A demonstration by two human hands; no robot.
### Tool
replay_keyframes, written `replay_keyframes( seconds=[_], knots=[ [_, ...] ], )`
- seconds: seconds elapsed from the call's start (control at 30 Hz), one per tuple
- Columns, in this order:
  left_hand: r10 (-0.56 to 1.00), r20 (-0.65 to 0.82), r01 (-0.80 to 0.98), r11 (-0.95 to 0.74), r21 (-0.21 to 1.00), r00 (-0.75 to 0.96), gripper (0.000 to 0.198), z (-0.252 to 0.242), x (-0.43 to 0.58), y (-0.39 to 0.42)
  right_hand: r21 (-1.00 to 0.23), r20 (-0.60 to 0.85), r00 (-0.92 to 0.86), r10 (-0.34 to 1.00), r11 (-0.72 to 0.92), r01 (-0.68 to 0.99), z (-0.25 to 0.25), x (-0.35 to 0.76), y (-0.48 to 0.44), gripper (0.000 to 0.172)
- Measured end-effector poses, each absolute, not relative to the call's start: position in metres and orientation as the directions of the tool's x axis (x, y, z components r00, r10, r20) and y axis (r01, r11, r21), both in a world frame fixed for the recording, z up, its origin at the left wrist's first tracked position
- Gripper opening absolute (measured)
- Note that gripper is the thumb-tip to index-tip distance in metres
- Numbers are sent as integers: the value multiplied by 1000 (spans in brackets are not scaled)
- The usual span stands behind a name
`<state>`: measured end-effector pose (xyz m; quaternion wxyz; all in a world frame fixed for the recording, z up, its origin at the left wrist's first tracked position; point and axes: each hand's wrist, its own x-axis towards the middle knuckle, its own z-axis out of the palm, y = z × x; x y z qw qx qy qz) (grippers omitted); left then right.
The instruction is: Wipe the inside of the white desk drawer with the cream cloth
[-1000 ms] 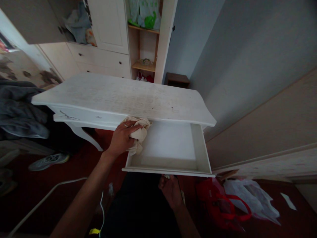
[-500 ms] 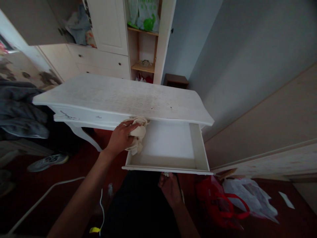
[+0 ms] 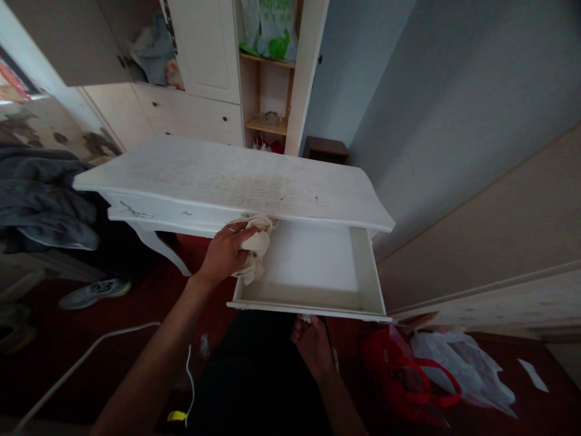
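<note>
My left hand point(image 3: 226, 251) grips a crumpled cream cloth point(image 3: 256, 245), which lies over the left side wall of a pulled-out drawer point(image 3: 313, 257). The drawer's inside is white and bare. It extends from a white desk point(image 3: 204, 172) whose top has greyish-brown smudges. Below the drawer front, my right hand point(image 3: 313, 345) has its fingers closed around a small pale knob point(image 3: 305, 318), mostly covered by the fingers.
Behind the desk stands a white cabinet point(image 3: 206, 54) with open doors. Dark clothes point(image 3: 45, 194) are heaped at the left, above a sneaker point(image 3: 94, 293). A red bag point(image 3: 385, 363) and a white plastic bag point(image 3: 463, 363) lie at the right. A white cable point(image 3: 91, 357) crosses the floor.
The whole view has shifted slightly, so most things sit a little further right. Both hands keep their holds, and the cloth and drawer look nearly the same.
</note>
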<state>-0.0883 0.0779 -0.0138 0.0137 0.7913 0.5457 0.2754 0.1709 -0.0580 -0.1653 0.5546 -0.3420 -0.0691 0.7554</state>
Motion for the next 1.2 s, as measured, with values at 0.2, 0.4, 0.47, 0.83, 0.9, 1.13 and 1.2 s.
replay_keyframes(
  seconds=[0.2, 0.4, 0.47, 0.83, 0.9, 1.13, 1.2],
  knots=[
    [858, 430, 861, -425, 281, 283, 56, -15, -86, 83, -463, -440, -163, 883, -379, -801, -168, 173, -58, 31],
    [865, 426, 856, -415, 308, 266, 55, -14, -85, 82, -458, -434, -160, 886, -371, -808, -169, 172, -58, 30],
    [862, 430, 849, -423, 316, 270, 54, -14, -85, 81, -464, -435, -164, 885, -376, -802, -170, 172, -58, 31],
    [851, 449, 855, -428, 294, 271, 57, -15, -85, 83, -491, -406, -189, 894, -388, -780, -168, 172, -58, 34],
    [844, 455, 853, -439, 282, 284, 56, -16, -85, 82, -483, -410, -187, 893, -386, -786, -166, 172, -58, 33],
    [878, 380, 880, -401, 254, 291, 53, -15, -88, 87, -480, -439, -175, 881, -394, -783, -165, 172, -58, 33],
    [893, 334, 879, -397, 264, 303, 52, -14, -89, 87, -503, -423, -179, 888, -394, -769, -166, 172, -57, 34]
  ],
)
